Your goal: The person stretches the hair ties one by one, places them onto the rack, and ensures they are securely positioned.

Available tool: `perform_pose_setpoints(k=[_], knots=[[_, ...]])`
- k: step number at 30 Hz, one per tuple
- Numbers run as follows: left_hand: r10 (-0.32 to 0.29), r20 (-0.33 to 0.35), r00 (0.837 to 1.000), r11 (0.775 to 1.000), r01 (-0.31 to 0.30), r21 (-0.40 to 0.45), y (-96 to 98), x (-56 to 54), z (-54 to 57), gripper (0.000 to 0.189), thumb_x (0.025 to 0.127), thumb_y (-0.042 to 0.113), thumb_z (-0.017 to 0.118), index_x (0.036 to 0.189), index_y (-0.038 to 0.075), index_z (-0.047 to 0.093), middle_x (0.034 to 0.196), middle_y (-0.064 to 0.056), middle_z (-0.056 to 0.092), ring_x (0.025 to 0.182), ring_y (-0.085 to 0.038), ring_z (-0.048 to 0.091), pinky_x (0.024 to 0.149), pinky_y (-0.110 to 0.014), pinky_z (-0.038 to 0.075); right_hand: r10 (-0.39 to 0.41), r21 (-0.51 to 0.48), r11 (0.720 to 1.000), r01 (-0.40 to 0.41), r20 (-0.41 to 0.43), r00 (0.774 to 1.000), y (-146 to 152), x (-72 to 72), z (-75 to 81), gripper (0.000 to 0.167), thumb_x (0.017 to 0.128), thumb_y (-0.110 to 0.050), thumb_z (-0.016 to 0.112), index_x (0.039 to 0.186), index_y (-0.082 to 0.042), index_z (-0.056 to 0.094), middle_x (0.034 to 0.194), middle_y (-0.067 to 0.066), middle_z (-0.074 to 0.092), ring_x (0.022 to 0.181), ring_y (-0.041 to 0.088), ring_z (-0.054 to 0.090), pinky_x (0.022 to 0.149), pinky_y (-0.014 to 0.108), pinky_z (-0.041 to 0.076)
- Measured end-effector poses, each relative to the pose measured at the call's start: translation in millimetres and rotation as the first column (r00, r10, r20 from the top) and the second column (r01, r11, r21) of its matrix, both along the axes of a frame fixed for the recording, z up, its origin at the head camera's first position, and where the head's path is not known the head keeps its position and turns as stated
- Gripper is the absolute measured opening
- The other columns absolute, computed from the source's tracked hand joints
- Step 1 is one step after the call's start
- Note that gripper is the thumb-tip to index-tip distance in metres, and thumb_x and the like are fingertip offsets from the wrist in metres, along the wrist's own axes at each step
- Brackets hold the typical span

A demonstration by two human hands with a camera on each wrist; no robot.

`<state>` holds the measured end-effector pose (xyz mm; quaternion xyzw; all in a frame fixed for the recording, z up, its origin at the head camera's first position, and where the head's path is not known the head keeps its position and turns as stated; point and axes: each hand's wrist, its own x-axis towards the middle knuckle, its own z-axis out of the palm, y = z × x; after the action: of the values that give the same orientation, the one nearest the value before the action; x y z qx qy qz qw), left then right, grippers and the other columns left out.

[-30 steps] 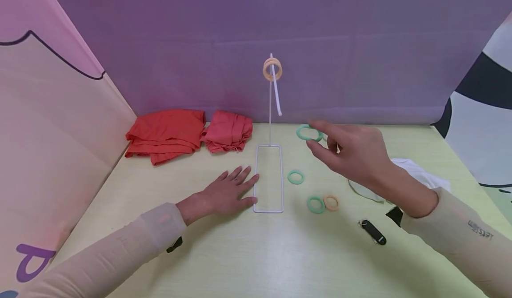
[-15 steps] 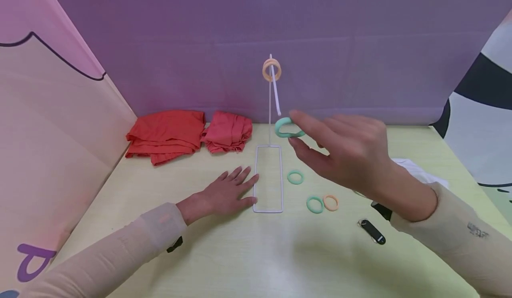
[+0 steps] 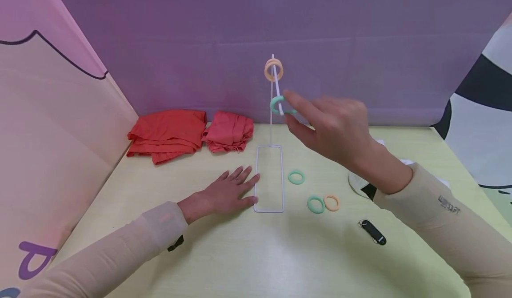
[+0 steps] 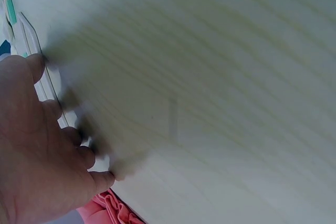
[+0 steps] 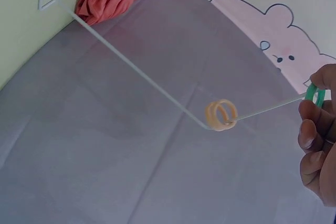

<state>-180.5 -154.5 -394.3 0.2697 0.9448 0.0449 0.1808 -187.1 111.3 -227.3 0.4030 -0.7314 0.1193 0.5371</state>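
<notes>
My right hand [image 3: 332, 129] pinches a mint-green ring [image 3: 273, 105] between thumb and index finger, at the free end of the arm of a white wire stand [image 3: 282, 178]. In the head view the ring overlaps the arm's tip; I cannot tell whether the tip is through it. Two peach rings [image 5: 222, 115] hang on the arm near the upright. My left hand [image 3: 226, 196] lies on the table with fingers spread, thumb and index finger touching the left side of the stand's rectangular base. Right of the base lie two green rings [image 3: 296, 183] and a peach ring [image 3: 331, 208].
Two bundles of red cloth [image 3: 172, 133] lie at the back left, before a purple backdrop [image 3: 180, 67]. A black key tag [image 3: 374, 232] lies on the right of the table [image 3: 240, 253]. White cloth [image 3: 356, 184] is partly hidden behind my right forearm.
My right hand has carried the green ring left and upward from beside the stand to the tip of its arm. My left hand has stayed put.
</notes>
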Motion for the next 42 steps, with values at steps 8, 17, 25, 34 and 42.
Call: perform_pose_setpoints(k=[8,17,25,34,42], knots=[[-0.003,-0.001,1.000,1.000,0.003,0.013,0.0,0.1,0.8,0.073,0.102,0.060,0.039,0.162,0.026,0.014,0.171,-0.008,0.005,0.158,-0.031,0.002,0.125,-0.060,0.010,-0.038,-0.023,0.999,0.039,0.022,0.999,-4,-26.2,-1.9,0.027,0.090,-0.020,0.068,0.116,-0.017,0.073,0.050,0.002,0.046,0.040,0.019,0.039,0.039,0.030,0.017],[-0.008,0.021,1.000,1.000,0.007,0.017,1.5,0.0,3.7,0.073,0.102,0.058,0.040,0.162,0.025,0.014,0.171,-0.009,0.005,0.158,-0.033,0.002,0.126,-0.055,0.012,-0.098,-0.007,0.995,0.099,0.045,0.994,-11,-46.0,-0.9,0.027,0.093,-0.023,0.062,0.117,-0.017,0.072,0.050,0.002,0.049,0.041,0.020,0.042,0.038,0.030,0.018],[-0.009,0.028,1.000,1.000,0.008,0.015,3.0,1.7,6.8,0.073,0.102,0.057,0.041,0.162,0.024,0.015,0.170,-0.009,0.006,0.158,-0.033,0.002,0.126,-0.056,0.012,-0.156,0.017,0.988,0.155,0.073,0.985,-13,-60.3,0.0,0.025,0.096,-0.024,0.060,0.116,-0.015,0.072,0.051,0.003,0.051,0.039,0.021,0.039,0.040,0.029,0.016],[-0.010,0.025,1.000,1.000,0.009,0.011,2.2,2.0,7.1,0.073,0.102,0.057,0.041,0.162,0.024,0.015,0.170,-0.009,0.006,0.158,-0.033,0.002,0.126,-0.055,0.012,-0.171,-0.007,0.985,0.172,0.094,0.981,-16,-70.4,-1.6,0.023,0.096,-0.024,0.060,0.113,-0.014,0.072,0.051,0.003,0.054,0.040,0.023,0.045,0.037,0.031,0.020],[-0.014,0.024,1.000,1.000,0.013,0.011,0.7,2.9,6.5,0.073,0.102,0.057,0.040,0.162,0.025,0.014,0.171,-0.009,0.005,0.158,-0.032,0.001,0.126,-0.055,0.012,-0.188,-0.021,0.981,0.193,0.140,0.972,-19,-77.6,-3.2,0.022,0.095,-0.025,0.059,0.110,-0.014,0.070,0.050,0.005,0.051,0.039,0.025,0.043,0.038,0.032,0.021]])
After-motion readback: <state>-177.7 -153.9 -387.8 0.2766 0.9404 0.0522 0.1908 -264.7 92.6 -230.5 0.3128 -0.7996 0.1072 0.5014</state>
